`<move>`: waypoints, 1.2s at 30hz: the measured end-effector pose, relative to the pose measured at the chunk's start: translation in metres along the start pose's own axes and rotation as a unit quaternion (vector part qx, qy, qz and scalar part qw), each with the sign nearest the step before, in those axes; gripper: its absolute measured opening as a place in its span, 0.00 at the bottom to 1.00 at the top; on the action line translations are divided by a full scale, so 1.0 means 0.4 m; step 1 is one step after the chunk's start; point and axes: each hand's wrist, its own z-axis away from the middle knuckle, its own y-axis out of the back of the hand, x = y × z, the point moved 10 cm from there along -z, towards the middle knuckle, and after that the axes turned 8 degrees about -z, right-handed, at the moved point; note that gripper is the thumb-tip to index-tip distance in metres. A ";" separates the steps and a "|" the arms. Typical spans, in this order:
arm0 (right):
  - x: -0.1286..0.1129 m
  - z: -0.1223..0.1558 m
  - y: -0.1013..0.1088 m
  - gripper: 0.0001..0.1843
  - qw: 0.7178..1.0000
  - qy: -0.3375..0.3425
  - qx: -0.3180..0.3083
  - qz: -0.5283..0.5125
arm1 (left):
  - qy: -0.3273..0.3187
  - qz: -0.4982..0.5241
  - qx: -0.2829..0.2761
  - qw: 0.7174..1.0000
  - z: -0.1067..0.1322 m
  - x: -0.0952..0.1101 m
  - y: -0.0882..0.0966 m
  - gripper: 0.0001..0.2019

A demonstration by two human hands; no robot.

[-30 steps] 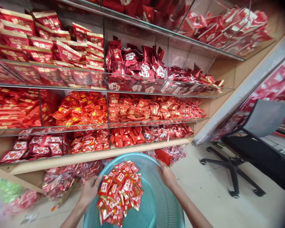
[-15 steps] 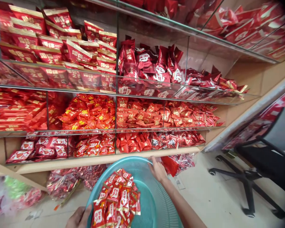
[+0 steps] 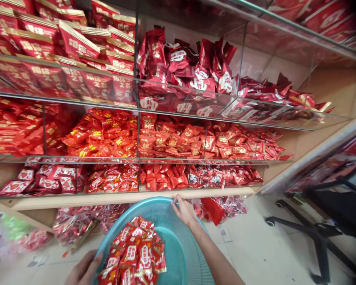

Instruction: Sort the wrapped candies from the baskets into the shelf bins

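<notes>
A teal plastic basket (image 3: pixel 150 202) with a perforated wall is at the bottom of the view, below the lowest shelf. Small red packets (image 3: pixel 136 251) with white labels and gold ends lie heaped in its left part; its right part shows bare floor. My right hand (image 3: pixel 184 211) grips the far rim, fingers curled over it. At the near left, my left hand (image 3: pixel 84 269) is closed on the rim, partly cut off by the frame.
Glass-divided shelves (image 3: pixel 172 160) ahead hold many red packets. Clear bags of packets (image 3: pixel 74 225) lie on the floor under the bottom shelf, and a red bag (image 3: pixel 213 209) lies right of the basket. A black swivel chair (image 3: pixel 320 237) stands at the right.
The view has come closer to the shelves and tilted slightly. In it, the basket and both hands sit a little further left. Both hands keep their hold on the rim.
</notes>
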 end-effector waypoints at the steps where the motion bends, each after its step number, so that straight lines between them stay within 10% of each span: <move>1: 0.003 -0.002 0.003 0.07 1.000 0.001 -0.001 -0.001 | 0.001 -0.006 0.007 1.000 -0.022 0.035 -0.004 0.24; 8: 0.026 -0.018 0.034 0.06 1.000 0.013 0.007 -0.014 | -0.063 -0.004 0.010 0.998 -0.103 0.176 -0.077 0.24; 22: 0.130 0.099 0.119 0.09 0.990 -0.084 0.104 -0.034 | -0.055 0.002 0.059 0.997 -0.106 0.155 -0.082 0.21; 30: -0.014 0.066 0.336 0.14 0.965 0.027 0.230 -0.125 | -0.086 0.008 0.043 0.995 -0.111 0.182 -0.074 0.21; 36: -0.048 -0.058 0.343 0.16 0.973 0.010 0.199 -0.113 | -0.068 0.017 0.040 0.997 -0.113 0.169 -0.070 0.25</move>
